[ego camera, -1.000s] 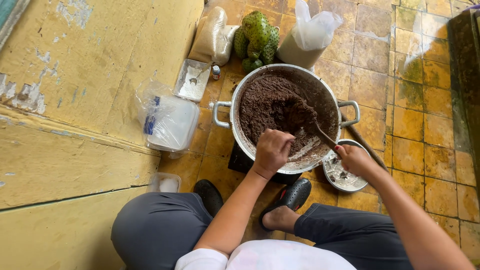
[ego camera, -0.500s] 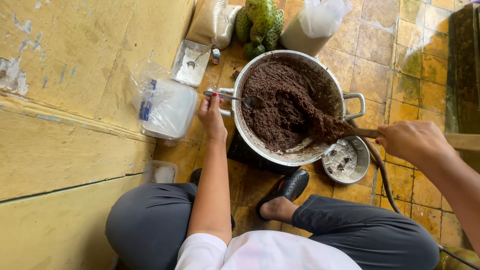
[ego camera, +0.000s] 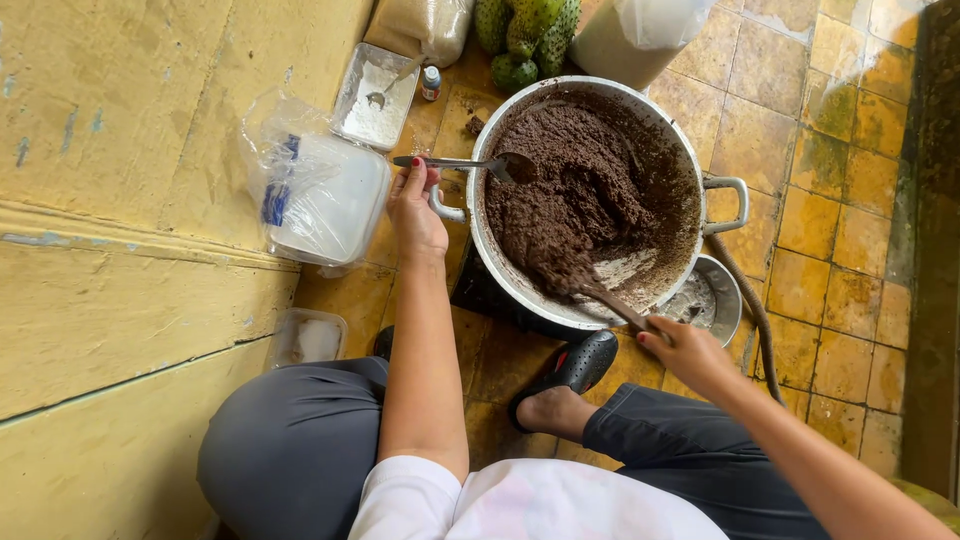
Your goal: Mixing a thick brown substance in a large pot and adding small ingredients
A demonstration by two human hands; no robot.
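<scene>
Now the left hand (ego camera: 415,215) had left the pot handle and gripped a metal spoon (ego camera: 470,164), dipping into the dark brown paste (ego camera: 575,200). Meanwhile the right hand (ego camera: 685,350) kept clasping the wooden stirrer (ego camera: 610,303) in the large aluminium pot (ego camera: 690,180).

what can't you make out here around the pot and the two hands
Head view, the only one:
- Wooden spoon: its bowl is buried in the brown mixture.
- Small metal bowl: partly under the big pot.
- White bag and green fruit: cut off by the top edge.
- Right hand: fingers curl out of sight.

Far left: shallow metal tray of white powder (ego camera: 370,100), clear plastic-bagged white box (ego camera: 325,200); far centre: green spiky fruits (ego camera: 525,35).
</scene>
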